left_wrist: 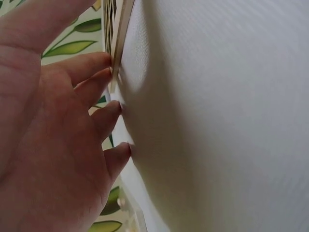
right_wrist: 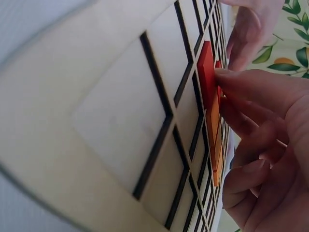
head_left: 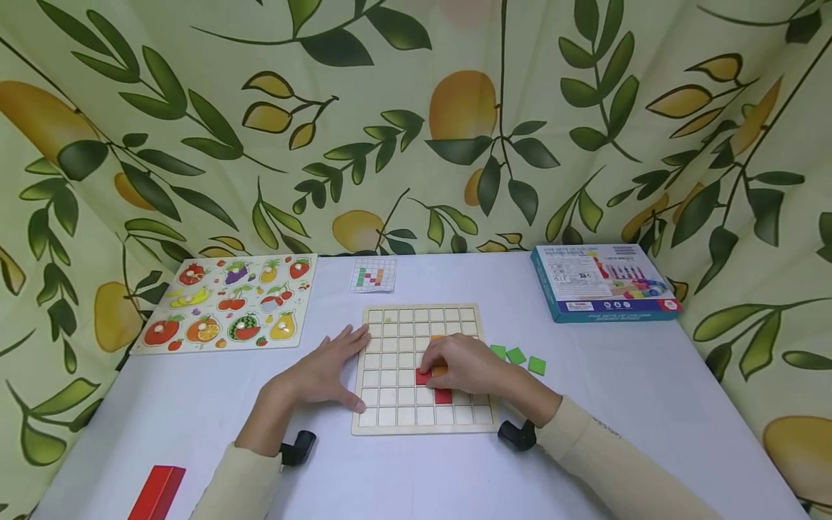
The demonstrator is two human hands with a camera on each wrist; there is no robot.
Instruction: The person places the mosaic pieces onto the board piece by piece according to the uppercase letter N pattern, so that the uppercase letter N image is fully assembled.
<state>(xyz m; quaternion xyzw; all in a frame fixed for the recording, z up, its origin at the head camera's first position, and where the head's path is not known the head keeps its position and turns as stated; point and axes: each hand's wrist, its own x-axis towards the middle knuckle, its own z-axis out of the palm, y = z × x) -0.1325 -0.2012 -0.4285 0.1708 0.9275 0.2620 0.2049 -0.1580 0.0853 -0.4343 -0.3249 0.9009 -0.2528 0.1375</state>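
Note:
A wooden grid board (head_left: 380,427) lies on the table. My left hand (head_left: 321,370) rests at its left edge, fingers spread, thumb near the lower left corner; the left wrist view shows fingertips against the board's edge. Over the board's middle, my right hand (head_left: 464,365) pinches a red square tile (head_left: 423,377) with thumb and fingertips, at a grid cell. Another red tile (head_left: 443,396) sits in a cell diagonally below it. Orange tiles (head_left: 439,371) lie partly hidden under the right hand. The right wrist view shows a red tile (right_wrist: 206,77) in front of the thumb.
Several green tiles (head_left: 536,365) lie right of the board. A small pattern card (head_left: 373,276) is behind it. A fruit puzzle board (head_left: 224,303) lies at the back left, a boxed set (head_left: 604,282) at the back right. A red block (head_left: 156,492) stands front left.

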